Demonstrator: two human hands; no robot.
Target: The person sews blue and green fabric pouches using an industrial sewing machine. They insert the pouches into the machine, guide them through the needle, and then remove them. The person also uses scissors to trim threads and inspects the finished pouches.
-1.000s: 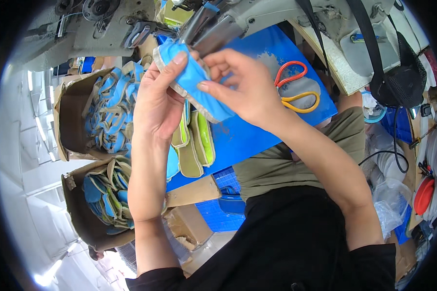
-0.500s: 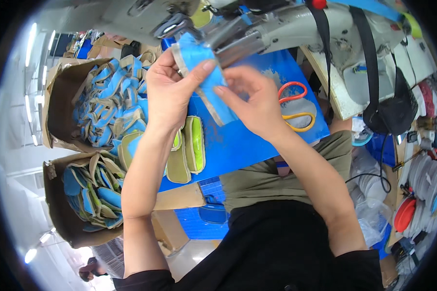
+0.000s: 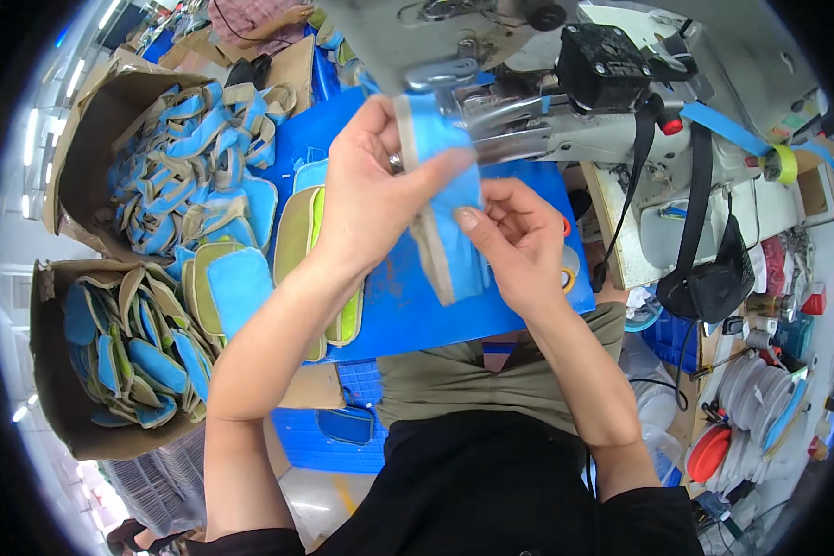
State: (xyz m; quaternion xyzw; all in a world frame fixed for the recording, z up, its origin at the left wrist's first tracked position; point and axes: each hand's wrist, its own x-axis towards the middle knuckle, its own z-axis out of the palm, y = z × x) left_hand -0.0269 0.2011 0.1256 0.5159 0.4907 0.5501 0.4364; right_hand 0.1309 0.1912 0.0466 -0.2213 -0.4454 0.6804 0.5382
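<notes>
A blue fabric strip with beige edging [image 3: 449, 227] is held up between both hands over the blue tabletop [image 3: 389, 324]. My left hand [image 3: 371, 190] grips its upper part, thumb laid across the blue face and fingers behind. Lower down, my right hand [image 3: 524, 241] pinches the right edge between thumb and fingers. The strip hangs slightly tilted, its upper part blurred. Beyond it is the metal arm of a sewing machine [image 3: 519, 130]. Scissors [image 3: 568, 277] lie behind my right hand, mostly hidden, with a bit of yellow handle showing.
Left of the table, one cardboard box [image 3: 79, 171] holds many blue-and-beige strips. A nearer box [image 3: 51, 371] is filled with blue, green and beige padded pieces. More oval pads [image 3: 296, 227] lie on the table's left side. A black strap [image 3: 700, 204] hangs at right.
The view has shifted, bringing more of the sewing machine into sight. The strip shows more of its width now. My right hand has gone from a blurred motion to a pinch on the strip's edge.
</notes>
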